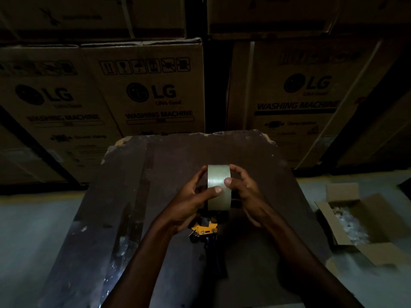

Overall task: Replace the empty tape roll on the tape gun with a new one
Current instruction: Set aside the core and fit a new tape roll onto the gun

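Observation:
A pale, full tape roll (218,178) stands on edge above the dark table (173,156), seen from its outer face. My left hand (189,207) grips its left side, thumb pressed on the tape's face. My right hand (244,196) holds the right side, thumb tip on the face near the edge, fingers curled behind. Directly below the roll lies the tape gun (205,230), yellow and black, its handle pointing toward me; its upper part is hidden by the roll and my hands.
An open cardboard box (364,225) with crumpled clear wrap sits on the floor at the right. Stacked washing-machine cartons (151,90) form a wall just behind the table. The light is dim.

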`<move>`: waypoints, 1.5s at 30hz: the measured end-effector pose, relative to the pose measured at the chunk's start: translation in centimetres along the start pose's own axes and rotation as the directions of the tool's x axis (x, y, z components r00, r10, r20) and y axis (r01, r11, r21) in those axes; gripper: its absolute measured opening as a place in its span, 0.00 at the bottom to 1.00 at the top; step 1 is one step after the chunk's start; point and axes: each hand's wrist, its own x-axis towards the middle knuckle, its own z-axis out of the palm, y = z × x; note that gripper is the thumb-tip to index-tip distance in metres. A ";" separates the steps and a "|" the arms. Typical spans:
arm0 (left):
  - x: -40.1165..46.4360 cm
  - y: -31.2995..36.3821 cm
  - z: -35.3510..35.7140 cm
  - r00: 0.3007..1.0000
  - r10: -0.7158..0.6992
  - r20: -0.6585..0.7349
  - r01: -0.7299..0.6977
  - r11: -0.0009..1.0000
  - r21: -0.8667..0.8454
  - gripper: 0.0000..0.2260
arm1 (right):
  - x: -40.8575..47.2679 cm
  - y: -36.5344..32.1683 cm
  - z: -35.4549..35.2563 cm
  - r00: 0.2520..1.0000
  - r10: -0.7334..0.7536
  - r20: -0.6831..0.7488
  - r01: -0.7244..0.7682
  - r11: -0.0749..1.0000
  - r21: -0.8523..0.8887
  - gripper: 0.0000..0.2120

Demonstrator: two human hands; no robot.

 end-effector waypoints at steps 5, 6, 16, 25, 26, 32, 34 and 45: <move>0.0 -0.1 -0.4 1.000 0.011 0.021 -0.010 1.000 -0.011 0.39 | 0.0 -0.1 0.1 0.998 0.056 0.021 -0.055 0.998 -0.032 0.36; 0.1 -0.1 -0.4 1.000 0.015 0.015 -0.015 1.000 -0.011 0.38 | -0.1 -0.2 0.2 0.997 0.068 0.031 -0.067 0.997 -0.029 0.37; 0.1 -0.8 -0.6 0.999 0.025 0.027 -0.024 1.000 -0.009 0.34 | -0.6 -0.6 -1.1 0.958 0.163 0.235 -0.172 0.985 0.020 0.48; 0.0 -0.8 -1.5 0.991 0.033 0.131 -0.043 0.996 0.076 0.44 | -0.5 -0.7 -0.6 0.976 0.115 0.186 -0.126 0.991 0.045 0.32; 0.0 -0.8 -1.5 0.991 0.030 0.127 -0.038 0.997 0.065 0.43 | -0.6 -0.7 -0.6 0.975 0.118 0.188 -0.127 0.991 0.039 0.32; 0.2 -0.8 -1.4 0.993 0.011 0.114 -0.015 0.999 0.038 0.38 | -0.9 -1.6 -1.0 0.968 0.132 0.213 -0.131 0.991 -0.018 0.41; 0.4 -0.8 -1.3 0.995 0.013 0.098 -0.015 1.000 0.023 0.37 | -1.0 -1.8 -1.2 0.966 0.132 0.223 -0.123 0.991 -0.054 0.45; -0.3 -0.4 -1.2 0.991 -0.018 0.131 0.013 0.999 0.038 0.39 | -1.7 -2.5 -0.8 0.966 0.098 0.239 -0.094 0.995 -0.026 0.36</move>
